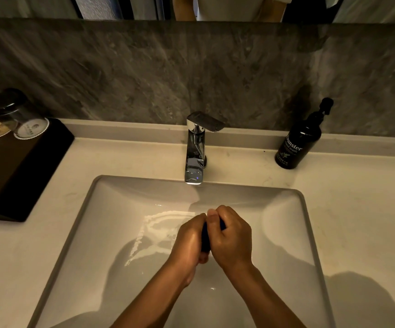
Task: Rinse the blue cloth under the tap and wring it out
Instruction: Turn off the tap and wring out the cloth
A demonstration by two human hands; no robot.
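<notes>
The blue cloth (205,237) is squeezed into a tight roll between both hands, and only a dark blue strip of it shows. My left hand (188,241) grips it from the left and my right hand (230,237) from the right, knuckles touching, over the middle of the white sink basin (284,233). The chrome tap (194,150) stands behind the hands at the basin's far rim. I see no stream under its spout. Water ripples spread over the basin floor left of the hands.
A black hand-wash pump bottle (298,140) stands on the counter right of the tap. At the far left a black tray (23,166) carries upturned glasses (14,114). A grey stone backsplash and a mirror edge rise behind the counter.
</notes>
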